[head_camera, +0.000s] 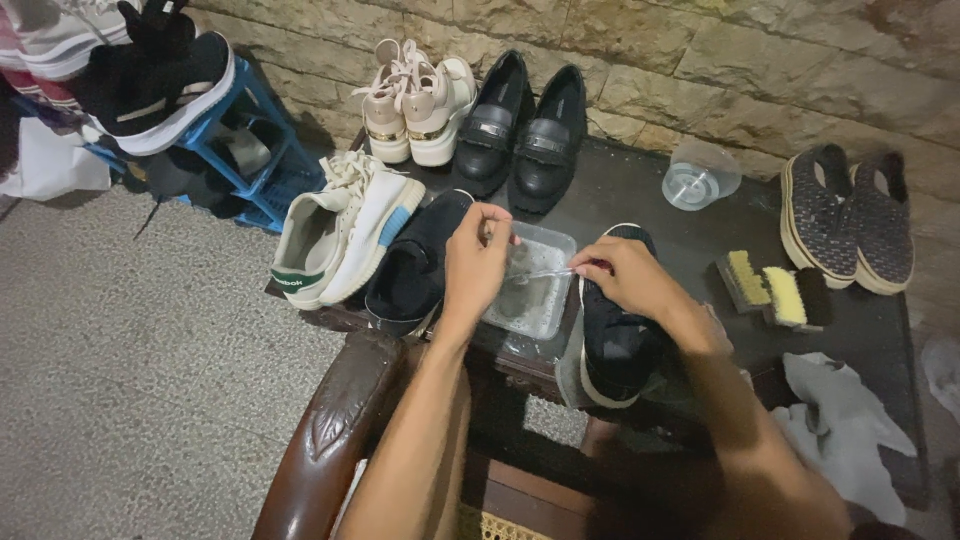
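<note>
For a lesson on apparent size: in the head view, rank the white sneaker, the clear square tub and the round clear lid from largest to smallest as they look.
1. white sneaker
2. clear square tub, partly hidden by the left hand
3. round clear lid, farther from the camera, so unsure

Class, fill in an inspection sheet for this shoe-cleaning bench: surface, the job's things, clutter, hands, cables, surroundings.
Surface: dark table, wet-looking.
Job's things: black shoe under the right hand; thin strand stretched between both hands over a clear plastic tray.
Clutter: two brushes, white cloth, clear lid, white sneaker, black loafers.
Hands: left hand and right hand both pinch the strand.
Cables: nothing seen.
Surroundings: stone wall, blue rack, wooden chair arm.
</note>
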